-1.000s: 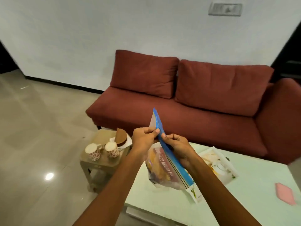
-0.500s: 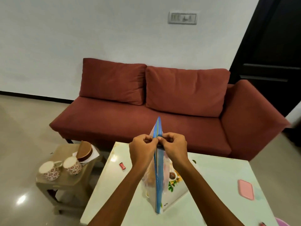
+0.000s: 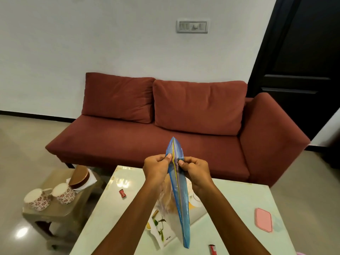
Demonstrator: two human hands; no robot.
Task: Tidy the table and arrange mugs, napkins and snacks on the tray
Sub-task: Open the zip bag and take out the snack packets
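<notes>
The left hand [image 3: 156, 168] and right hand [image 3: 195, 170] each pinch one lip of the zip bag [image 3: 179, 192], held edge-up over the desk [image 3: 239, 201] near its far edge, likely to work the seal. The two mugs [image 3: 49, 196] wait on the side stool [image 3: 55, 212].

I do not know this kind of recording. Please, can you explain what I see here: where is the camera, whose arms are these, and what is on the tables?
The camera sits on a person's head and looks forward and down, so the arms are their own. The left hand and the right hand pinch the blue top of a zip bag holding snacks, above a tray on the pale table. On that table also lie a pink lid and two small red wrappers. Two flowered mugs stand on a small stool at the left. Behind is a red sofa.
</notes>
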